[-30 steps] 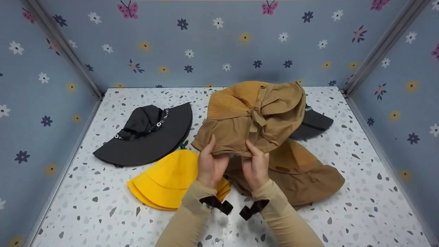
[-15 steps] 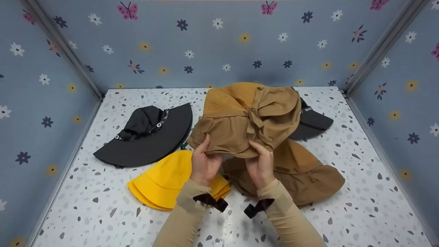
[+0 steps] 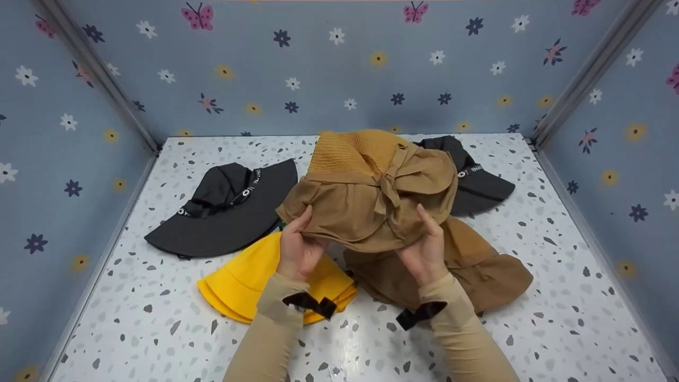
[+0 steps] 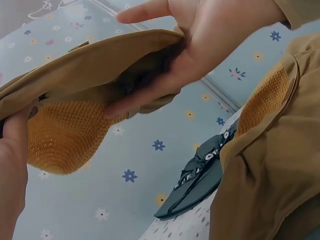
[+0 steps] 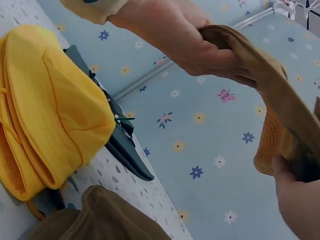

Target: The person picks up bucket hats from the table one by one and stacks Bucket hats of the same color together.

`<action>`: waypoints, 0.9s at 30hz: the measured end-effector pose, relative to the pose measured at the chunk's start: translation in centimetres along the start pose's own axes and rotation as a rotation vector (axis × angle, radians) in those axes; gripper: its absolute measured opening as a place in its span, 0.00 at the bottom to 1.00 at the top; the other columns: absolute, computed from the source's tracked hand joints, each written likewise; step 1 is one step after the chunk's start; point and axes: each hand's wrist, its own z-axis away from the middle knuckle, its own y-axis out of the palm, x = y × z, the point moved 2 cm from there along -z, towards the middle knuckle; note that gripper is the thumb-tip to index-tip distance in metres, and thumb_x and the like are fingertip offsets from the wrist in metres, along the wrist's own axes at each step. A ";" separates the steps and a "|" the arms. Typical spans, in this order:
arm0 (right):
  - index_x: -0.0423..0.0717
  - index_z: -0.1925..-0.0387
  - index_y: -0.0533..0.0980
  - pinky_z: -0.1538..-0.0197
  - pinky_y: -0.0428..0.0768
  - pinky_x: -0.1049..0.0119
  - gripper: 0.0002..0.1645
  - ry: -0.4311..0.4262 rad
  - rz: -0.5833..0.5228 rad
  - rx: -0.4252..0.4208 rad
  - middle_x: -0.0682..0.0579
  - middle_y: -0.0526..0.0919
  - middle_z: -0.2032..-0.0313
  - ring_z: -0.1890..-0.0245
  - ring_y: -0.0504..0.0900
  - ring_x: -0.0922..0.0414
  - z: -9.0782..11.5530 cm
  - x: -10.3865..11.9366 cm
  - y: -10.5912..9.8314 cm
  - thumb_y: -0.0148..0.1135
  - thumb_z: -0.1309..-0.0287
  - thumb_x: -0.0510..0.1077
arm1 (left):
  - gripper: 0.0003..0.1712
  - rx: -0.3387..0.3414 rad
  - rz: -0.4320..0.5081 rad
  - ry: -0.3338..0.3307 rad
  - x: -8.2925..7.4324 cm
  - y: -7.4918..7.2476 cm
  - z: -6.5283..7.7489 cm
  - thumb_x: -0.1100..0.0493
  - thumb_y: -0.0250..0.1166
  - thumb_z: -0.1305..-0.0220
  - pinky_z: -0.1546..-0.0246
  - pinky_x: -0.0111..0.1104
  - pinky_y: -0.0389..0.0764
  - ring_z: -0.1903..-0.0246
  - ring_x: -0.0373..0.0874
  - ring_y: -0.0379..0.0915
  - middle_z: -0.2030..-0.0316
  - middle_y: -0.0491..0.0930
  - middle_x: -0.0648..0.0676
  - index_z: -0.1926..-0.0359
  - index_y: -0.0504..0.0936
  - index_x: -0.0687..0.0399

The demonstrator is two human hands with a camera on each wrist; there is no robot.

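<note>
Both hands hold up a brown sun hat (image 3: 366, 201) with a woven mustard crown and a cloth bow. At its near brim, the left hand (image 3: 299, 249) grips with the thumb on top and fingers underneath. The right hand (image 3: 426, 252) supports the brim farther right. In the left wrist view its straight fingers reach under the brim and its thumb stands raised off the cloth. Below the right hand lies a second brown sun hat (image 3: 493, 281), partly covered. A yellow bucket hat (image 3: 249, 281) lies under the left hand, its crown also seen in the right wrist view.
A black wide-brimmed hat (image 3: 228, 228) with white lettering lies at the left. Another black hat (image 3: 485, 188) sits at the back right, partly behind the held one. Flowered blue walls (image 3: 339, 63) enclose the speckled white table (image 3: 557, 329) at the back and sides.
The hands have moved apart along the brim. The held hat has shifted left and slightly down, uncovering more of the black hat at the back right. The lying hats have stayed put.
</note>
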 end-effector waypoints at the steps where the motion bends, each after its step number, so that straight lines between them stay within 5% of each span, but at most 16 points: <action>1: 0.44 0.53 0.79 0.39 0.74 0.63 0.22 0.002 -0.012 0.005 0.52 0.85 0.53 0.49 0.82 0.56 -0.1 0.1 -0.1 0.38 0.22 0.47 | 0.26 -0.006 -0.014 -0.003 -0.1 -0.1 0.0 0.60 0.49 0.23 0.43 0.39 0.79 0.43 0.46 0.73 0.39 0.68 0.51 0.28 0.58 0.47; 8: 0.46 0.44 0.72 0.38 0.76 0.62 0.19 0.049 -0.071 -0.050 0.51 0.82 0.48 0.45 0.80 0.54 -0.3 0.6 -0.8 0.44 0.23 0.52 | 0.21 -0.038 -0.034 -0.021 -0.4 -0.7 -0.2 0.60 0.51 0.25 0.43 0.38 0.78 0.45 0.46 0.73 0.42 0.69 0.53 0.34 0.61 0.53; 17: 0.54 0.29 0.58 0.29 0.60 0.56 0.29 0.077 0.055 -0.143 0.53 0.64 0.32 0.33 0.64 0.55 -0.4 1.7 -1.3 0.40 0.25 0.58 | 0.19 -0.041 -0.021 -0.019 -1.1 -0.9 -0.2 0.63 0.52 0.27 0.44 0.37 0.79 0.46 0.46 0.75 0.45 0.73 0.54 0.38 0.64 0.55; 27: 0.51 0.30 0.56 0.29 0.61 0.59 0.24 0.078 0.080 -0.205 0.53 0.65 0.35 0.35 0.65 0.55 -0.4 1.6 -1.6 0.40 0.23 0.45 | 0.23 -0.078 0.006 -0.027 -0.9 -1.0 -0.4 0.60 0.53 0.27 0.40 0.39 0.75 0.41 0.47 0.69 0.39 0.66 0.54 0.34 0.61 0.54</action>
